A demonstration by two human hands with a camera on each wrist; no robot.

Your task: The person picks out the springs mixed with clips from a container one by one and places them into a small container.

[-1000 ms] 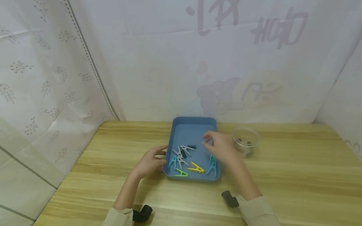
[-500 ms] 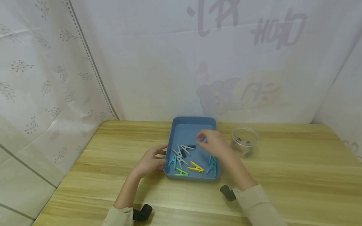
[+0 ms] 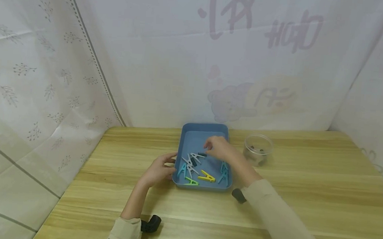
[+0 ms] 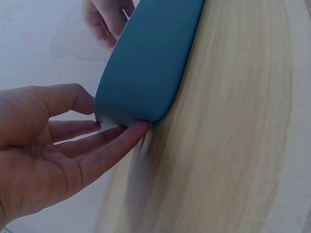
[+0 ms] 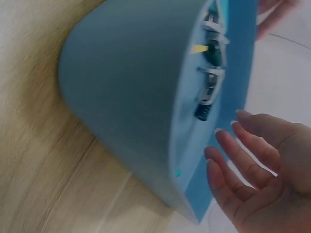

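A blue tray (image 3: 186,134) stands on the table, holding several clothespins. Grey clothespins (image 3: 191,171) lie in the left half near small dark ribbed pieces (image 3: 202,154). A yellow clothespin (image 3: 206,177) and a green clothespin (image 3: 191,181) are near the front, with teal ones (image 3: 223,174) by the right wall. My left hand (image 3: 156,172) touches the tray's left outer wall, fingers mostly extended in the left wrist view. My right hand (image 3: 219,148) hovers over the tray's right side, fingers loosely bent with nothing between them in the right wrist view.
A clear round tub (image 3: 257,150) with small dark and brown things inside stands right of the tray. A patterned curtain (image 3: 168,76) hangs behind the wooden table (image 3: 308,181). Black wrist mounts (image 3: 151,224) stick out at both cuffs.
My right hand has moved left over the tray, towards the dark ribbed pieces, its fingers bending a little more. The left hand stays at the tray wall.
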